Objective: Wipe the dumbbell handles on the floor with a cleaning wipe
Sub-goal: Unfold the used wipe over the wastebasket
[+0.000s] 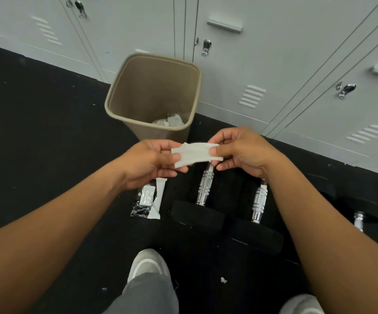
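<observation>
A white folded cleaning wipe (194, 153) is stretched between both hands above the floor. My left hand (151, 163) pinches its left end with thumb and fingers. My right hand (244, 150) pinches its right end. Below lie black dumbbells on the dark floor: one chrome handle (203, 186) sits under the wipe, a second chrome handle (260, 203) lies partly behind my right forearm, and a third handle (358, 219) shows at the far right.
A tan waste bin (138, 71) with crumpled wipes inside stands just beyond my hands. Wipe packets (148, 200) lie on the floor left of the dumbbells. Grey lockers (274, 64) line the back. My shoe (147, 265) is near the bottom.
</observation>
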Tool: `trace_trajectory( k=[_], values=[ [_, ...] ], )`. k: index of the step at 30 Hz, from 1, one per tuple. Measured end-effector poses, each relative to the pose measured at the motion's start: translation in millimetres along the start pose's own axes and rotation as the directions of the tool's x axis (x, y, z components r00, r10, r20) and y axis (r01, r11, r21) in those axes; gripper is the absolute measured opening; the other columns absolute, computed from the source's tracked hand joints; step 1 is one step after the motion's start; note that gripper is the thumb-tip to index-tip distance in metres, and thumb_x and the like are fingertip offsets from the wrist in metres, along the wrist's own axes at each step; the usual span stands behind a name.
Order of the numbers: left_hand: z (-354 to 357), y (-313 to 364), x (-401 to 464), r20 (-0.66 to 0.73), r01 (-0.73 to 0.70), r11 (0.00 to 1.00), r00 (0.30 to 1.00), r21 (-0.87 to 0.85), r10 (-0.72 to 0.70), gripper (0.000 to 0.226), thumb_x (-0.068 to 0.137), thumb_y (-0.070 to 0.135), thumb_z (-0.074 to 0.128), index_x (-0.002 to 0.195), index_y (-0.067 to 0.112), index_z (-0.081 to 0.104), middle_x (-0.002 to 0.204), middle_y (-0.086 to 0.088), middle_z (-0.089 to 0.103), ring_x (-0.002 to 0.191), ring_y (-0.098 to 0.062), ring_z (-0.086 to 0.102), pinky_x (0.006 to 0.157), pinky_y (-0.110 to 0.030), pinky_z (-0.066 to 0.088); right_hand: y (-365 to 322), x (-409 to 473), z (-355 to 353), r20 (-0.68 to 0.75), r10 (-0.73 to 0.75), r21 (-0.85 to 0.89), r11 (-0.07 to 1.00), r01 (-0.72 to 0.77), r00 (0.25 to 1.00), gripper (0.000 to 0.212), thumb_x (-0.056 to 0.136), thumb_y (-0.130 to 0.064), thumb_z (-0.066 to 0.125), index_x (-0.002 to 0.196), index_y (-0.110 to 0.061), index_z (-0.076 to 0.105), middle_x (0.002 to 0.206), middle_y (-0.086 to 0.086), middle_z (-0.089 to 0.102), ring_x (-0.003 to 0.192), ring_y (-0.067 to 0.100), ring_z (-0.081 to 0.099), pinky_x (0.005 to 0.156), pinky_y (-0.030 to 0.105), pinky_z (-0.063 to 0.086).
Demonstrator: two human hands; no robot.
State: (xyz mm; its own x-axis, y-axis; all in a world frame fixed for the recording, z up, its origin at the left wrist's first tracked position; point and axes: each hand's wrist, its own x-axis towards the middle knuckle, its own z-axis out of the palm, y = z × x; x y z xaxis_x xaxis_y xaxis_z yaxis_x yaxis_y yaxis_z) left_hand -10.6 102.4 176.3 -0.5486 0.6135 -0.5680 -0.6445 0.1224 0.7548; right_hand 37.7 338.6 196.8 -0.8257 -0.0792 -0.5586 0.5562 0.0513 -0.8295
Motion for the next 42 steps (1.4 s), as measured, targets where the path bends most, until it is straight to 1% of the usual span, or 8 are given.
trace_trajectory(
  k=[5,12,15,20,28,33,36,42],
  values=[
    [-6.6,5.0,-8.0,-0.012,-0.077,0.997,0.997,-0.006,0.076,0.039,0.083,-0.002,0.065,0.120,0.009,0.060,0.104,-0.014,0.073,0.085,-0.029,0.074,0.061,-0.023,0.060,-10.6,3.3,5.7,0.000,0.004,0.058,0.998,-0.004,1.000,0.008,0.086,-0.001,0.068,0.091,-0.007,0.067,0.087,0.019,0.073,0.073,0.027,0.072,0.057,0.030,0.058],
    [-12.4,19.5,-11.6,-0.101,-0.160,0.987,0.982,-0.008,0.159,0.039,0.087,0.038,0.063,0.115,0.011,0.070,0.098,-0.013,0.073,0.073,-0.024,0.070,0.059,-0.030,0.057,-40.4,7.7,10.5,-0.003,-0.080,0.166,0.983,0.079,0.997,0.006,0.089,-0.005,0.065,0.088,-0.007,0.070,0.088,0.013,0.071,0.081,0.025,0.069,0.064,0.037,0.062],
    [-13.1,26.1,-10.7,-0.175,-0.205,0.972,0.959,0.115,0.223,0.025,0.084,0.024,0.069,0.105,0.011,0.072,0.085,-0.008,0.074,0.072,-0.021,0.069,0.066,-0.031,0.058,-49.7,10.4,15.7,-0.013,-0.128,0.121,0.984,0.129,0.992,0.008,0.089,-0.002,0.065,0.090,-0.008,0.071,0.092,0.012,0.070,0.085,0.024,0.069,0.063,0.032,0.060],
    [-15.8,43.0,-12.6,-0.194,-0.280,0.930,0.925,0.237,0.328,0.027,0.076,0.003,0.076,0.102,0.009,0.073,0.095,-0.010,0.075,0.085,-0.023,0.067,0.079,-0.037,0.053,-62.6,17.1,25.9,-0.063,-0.224,0.087,0.969,0.229,0.973,0.017,0.088,0.006,0.062,0.087,-0.009,0.070,0.089,0.011,0.068,0.080,0.023,0.069,0.063,0.033,0.061],
    [-23.8,85.0,-3.8,-0.355,-0.390,0.837,0.774,0.385,0.524,0.003,0.082,0.020,0.078,0.085,0.020,0.078,0.083,-0.002,0.075,0.074,-0.014,0.065,0.070,-0.028,0.052,-97.1,47.3,42.0,-0.311,-0.328,-0.126,0.945,0.303,0.892,0.028,0.076,0.008,0.065,0.068,-0.018,0.070,0.071,-0.003,0.064,0.083,0.022,0.068,0.078,0.051,0.060],
    [-45.2,102.0,3.2,-0.285,-0.195,0.496,0.620,0.846,0.731,0.014,0.087,0.030,0.073,0.101,0.029,0.076,0.095,0.009,0.068,0.088,-0.008,0.059,0.069,-0.011,0.045,-112.5,62.1,45.2,-0.266,-0.472,-0.441,0.835,0.330,0.840,0.013,0.079,-0.008,0.074,0.076,-0.020,0.070,0.083,-0.007,0.067,0.081,0.007,0.062,0.071,0.022,0.054],
    [-50.5,101.4,7.9,-0.296,-0.163,0.478,0.603,0.863,0.741,0.015,0.089,0.028,0.072,0.103,0.028,0.076,0.093,0.010,0.069,0.088,-0.007,0.060,0.069,-0.011,0.042,-113.7,70.5,47.9,-0.251,-0.515,-0.530,0.782,0.328,0.820,0.007,0.080,-0.012,0.074,0.084,-0.017,0.071,0.084,-0.008,0.065,0.080,0.006,0.060,0.070,0.019,0.053],
    [-62.0,94.6,23.5,-0.307,-0.005,0.431,0.695,0.902,0.651,0.014,0.087,0.025,0.074,0.100,0.025,0.078,0.088,0.007,0.071,0.079,-0.003,0.061,0.067,-0.010,0.041,-102.6,75.5,38.1,-0.301,-0.460,-0.499,0.822,0.274,0.835,0.007,0.080,-0.016,0.074,0.085,-0.019,0.071,0.084,-0.010,0.066,0.080,0.003,0.061,0.070,0.018,0.050]
  ],
)
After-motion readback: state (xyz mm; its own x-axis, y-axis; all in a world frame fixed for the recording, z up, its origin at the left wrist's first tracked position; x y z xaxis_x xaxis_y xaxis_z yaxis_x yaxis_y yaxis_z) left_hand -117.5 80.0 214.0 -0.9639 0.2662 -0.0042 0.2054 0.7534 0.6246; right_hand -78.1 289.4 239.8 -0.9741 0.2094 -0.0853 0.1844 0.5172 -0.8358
